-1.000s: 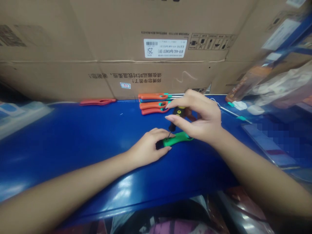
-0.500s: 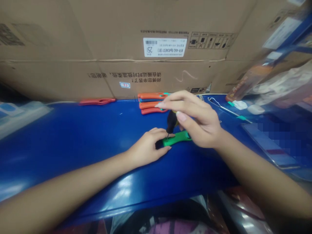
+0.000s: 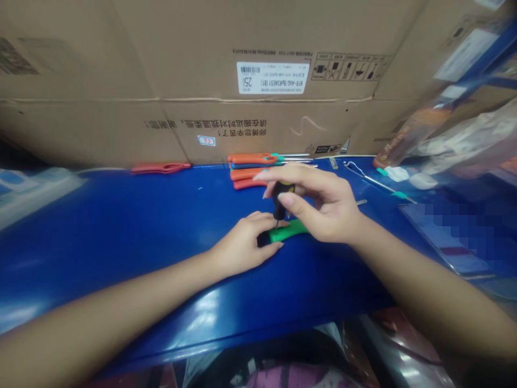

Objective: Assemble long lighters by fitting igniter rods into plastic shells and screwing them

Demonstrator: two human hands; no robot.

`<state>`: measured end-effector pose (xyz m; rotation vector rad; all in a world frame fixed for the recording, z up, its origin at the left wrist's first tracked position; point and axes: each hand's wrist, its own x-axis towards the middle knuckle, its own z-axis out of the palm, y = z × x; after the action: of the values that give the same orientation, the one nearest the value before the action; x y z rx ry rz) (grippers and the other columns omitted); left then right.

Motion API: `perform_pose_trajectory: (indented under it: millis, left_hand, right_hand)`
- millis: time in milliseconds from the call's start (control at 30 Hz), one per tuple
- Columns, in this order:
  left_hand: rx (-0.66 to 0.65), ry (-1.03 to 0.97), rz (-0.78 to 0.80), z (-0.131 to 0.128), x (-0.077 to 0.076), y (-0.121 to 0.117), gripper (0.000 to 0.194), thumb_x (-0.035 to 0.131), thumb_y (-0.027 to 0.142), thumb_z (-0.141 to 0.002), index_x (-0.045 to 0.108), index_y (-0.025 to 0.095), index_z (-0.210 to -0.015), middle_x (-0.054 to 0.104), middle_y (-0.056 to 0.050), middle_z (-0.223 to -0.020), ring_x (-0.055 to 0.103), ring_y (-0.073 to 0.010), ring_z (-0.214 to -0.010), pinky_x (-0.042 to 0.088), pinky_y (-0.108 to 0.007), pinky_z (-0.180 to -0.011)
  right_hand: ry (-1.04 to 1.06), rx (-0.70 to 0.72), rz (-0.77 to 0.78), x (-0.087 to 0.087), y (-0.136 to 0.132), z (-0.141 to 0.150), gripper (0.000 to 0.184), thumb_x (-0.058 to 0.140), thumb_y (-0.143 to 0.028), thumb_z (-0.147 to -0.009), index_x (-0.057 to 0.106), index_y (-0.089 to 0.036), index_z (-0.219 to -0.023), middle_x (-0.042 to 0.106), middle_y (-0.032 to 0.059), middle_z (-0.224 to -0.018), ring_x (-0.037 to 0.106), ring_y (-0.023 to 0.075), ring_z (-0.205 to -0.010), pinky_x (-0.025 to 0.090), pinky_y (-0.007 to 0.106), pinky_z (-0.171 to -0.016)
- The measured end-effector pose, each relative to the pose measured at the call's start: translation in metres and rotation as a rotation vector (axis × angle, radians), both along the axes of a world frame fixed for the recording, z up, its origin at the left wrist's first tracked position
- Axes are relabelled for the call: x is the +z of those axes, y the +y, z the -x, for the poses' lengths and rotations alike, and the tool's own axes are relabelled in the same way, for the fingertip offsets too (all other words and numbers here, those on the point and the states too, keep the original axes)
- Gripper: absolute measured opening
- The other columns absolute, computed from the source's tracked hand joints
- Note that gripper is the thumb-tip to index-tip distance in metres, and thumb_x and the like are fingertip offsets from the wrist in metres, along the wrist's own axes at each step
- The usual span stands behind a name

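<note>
A short screwdriver (image 3: 279, 200) with a black and yellow handle stands nearly upright in my right hand (image 3: 323, 202), gripped between thumb and fingers. Its thin shaft meets the left end of a green plastic handle (image 3: 288, 231) lying on the blue tabletop. My left hand (image 3: 248, 242) pinches that same end of the green handle between thumb and fingers, holding it against the table. My right hand hides the far right end of the green handle. Whether a screw sits under the screwdriver's tip cannot be made out.
Behind my hands lie several orange, blue and red handles (image 3: 248, 175), some with metal shafts. A separate red handle (image 3: 160, 168) rests at the foot of a large cardboard box (image 3: 194, 64). At right are a metal rod (image 3: 379, 186), an orange tube (image 3: 412, 134) and plastic bags (image 3: 472, 134).
My right hand has shifted slightly down and left, its fingers now curled more round the screwdriver handle. My left hand and the green handle have stayed in place.
</note>
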<state>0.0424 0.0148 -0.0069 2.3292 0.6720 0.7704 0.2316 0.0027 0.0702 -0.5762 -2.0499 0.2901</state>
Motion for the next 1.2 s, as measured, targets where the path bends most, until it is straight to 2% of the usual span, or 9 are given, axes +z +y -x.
perform_pose_trajectory:
  millis: [100, 167, 300, 500, 667, 867, 1033, 1100, 1200]
  left_hand:
    - [-0.010, 0.012, 0.011, 0.0000, -0.0023, 0.0009, 0.025, 0.070, 0.020, -0.087, 0.071, 0.018, -0.112, 0.074, -0.007, -0.110, 0.068, -0.0249, -0.103, 0.053, -0.041, -0.095]
    - [-0.009, 0.019, 0.009, -0.0002, -0.0019, 0.0009, 0.024, 0.069, 0.021, -0.088, 0.071, 0.018, -0.111, 0.074, -0.007, -0.109, 0.068, -0.0253, -0.103, 0.053, -0.041, -0.095]
    - [0.008, 0.025, 0.003, -0.0007, 0.0012, 0.0001, 0.031, 0.071, 0.020, -0.087, 0.070, 0.020, -0.118, 0.073, -0.006, -0.112, 0.067, -0.0236, -0.105, 0.052, -0.040, -0.098]
    - [-0.013, -0.010, -0.009, -0.0003, 0.0003, 0.0002, 0.037, 0.072, 0.018, -0.086, 0.068, 0.019, -0.122, 0.072, -0.007, -0.121, 0.065, -0.0230, -0.113, 0.049, -0.039, -0.104]
    - [-0.012, 0.010, 0.015, -0.0002, 0.0020, -0.0003, 0.034, 0.071, 0.019, -0.087, 0.069, 0.021, -0.121, 0.073, -0.006, -0.116, 0.066, -0.0228, -0.109, 0.051, -0.040, -0.101]
    - [-0.014, -0.015, 0.006, -0.0005, 0.0004, -0.0001, 0.037, 0.071, 0.019, -0.086, 0.068, 0.020, -0.123, 0.072, -0.007, -0.120, 0.066, -0.0237, -0.112, 0.050, -0.041, -0.103]
    - [0.006, 0.018, 0.015, -0.0003, 0.0025, -0.0005, 0.036, 0.071, 0.020, -0.087, 0.069, 0.022, -0.122, 0.073, -0.006, -0.112, 0.066, -0.0233, -0.106, 0.052, -0.040, -0.099]
    - [0.003, 0.016, 0.012, -0.0002, 0.0021, -0.0002, 0.037, 0.072, 0.019, -0.086, 0.069, 0.022, -0.122, 0.073, -0.006, -0.112, 0.066, -0.0239, -0.108, 0.052, -0.041, -0.099]
    - [-0.014, -0.006, 0.015, -0.0002, 0.0006, 0.0005, 0.037, 0.072, 0.019, -0.085, 0.069, 0.021, -0.122, 0.073, -0.007, -0.118, 0.065, -0.0249, -0.112, 0.051, -0.042, -0.102]
  right_hand:
    - [-0.011, -0.115, -0.201, -0.0006, -0.0003, 0.0007, 0.020, 0.072, -0.031, -0.090, 0.072, -0.019, -0.106, 0.074, 0.0031, -0.094, 0.067, 0.0136, -0.078, 0.057, 0.027, -0.073]
    - [-0.055, -0.142, -0.278, 0.0003, -0.0007, -0.0003, 0.021, 0.069, -0.032, -0.093, 0.071, -0.020, -0.110, 0.075, 0.0040, -0.098, 0.069, 0.0157, -0.086, 0.058, 0.029, -0.081]
    - [-0.059, -0.017, -0.095, 0.0023, -0.0010, -0.0008, 0.035, 0.040, -0.019, -0.103, 0.063, -0.019, -0.130, 0.073, 0.0066, -0.114, 0.069, 0.0173, -0.105, 0.056, 0.034, -0.092]
    - [0.040, -0.179, -0.272, -0.0018, 0.0062, -0.0032, 0.013, 0.071, -0.028, -0.090, 0.072, -0.017, -0.098, 0.073, 0.0034, -0.085, 0.065, 0.0152, -0.076, 0.055, 0.029, -0.070]
    - [-0.045, -0.033, -0.070, -0.0001, 0.0056, -0.0054, 0.033, 0.040, -0.022, -0.104, 0.062, -0.015, -0.129, 0.071, 0.0095, -0.115, 0.068, 0.0179, -0.101, 0.057, 0.034, -0.085]
    - [-0.007, -0.129, -0.232, 0.0040, 0.0047, -0.0051, 0.019, 0.070, -0.033, -0.091, 0.074, -0.019, -0.104, 0.077, 0.0038, -0.093, 0.069, 0.0166, -0.081, 0.058, 0.030, -0.079]
    - [-0.026, 0.023, -0.018, 0.0041, 0.0016, -0.0058, 0.035, 0.040, -0.027, -0.105, 0.067, -0.018, -0.126, 0.075, 0.0065, -0.111, 0.070, 0.0160, -0.099, 0.058, 0.031, -0.086]
    - [0.015, 0.042, 0.038, 0.0034, 0.0010, -0.0046, 0.029, 0.049, -0.025, -0.102, 0.069, -0.017, -0.123, 0.076, 0.0063, -0.108, 0.071, 0.0131, -0.086, 0.058, 0.025, -0.073]
    - [0.041, -0.070, -0.118, 0.0033, 0.0017, -0.0042, 0.017, 0.070, -0.029, -0.091, 0.075, -0.019, -0.104, 0.078, 0.0043, -0.097, 0.070, 0.0126, -0.075, 0.057, 0.023, -0.069]
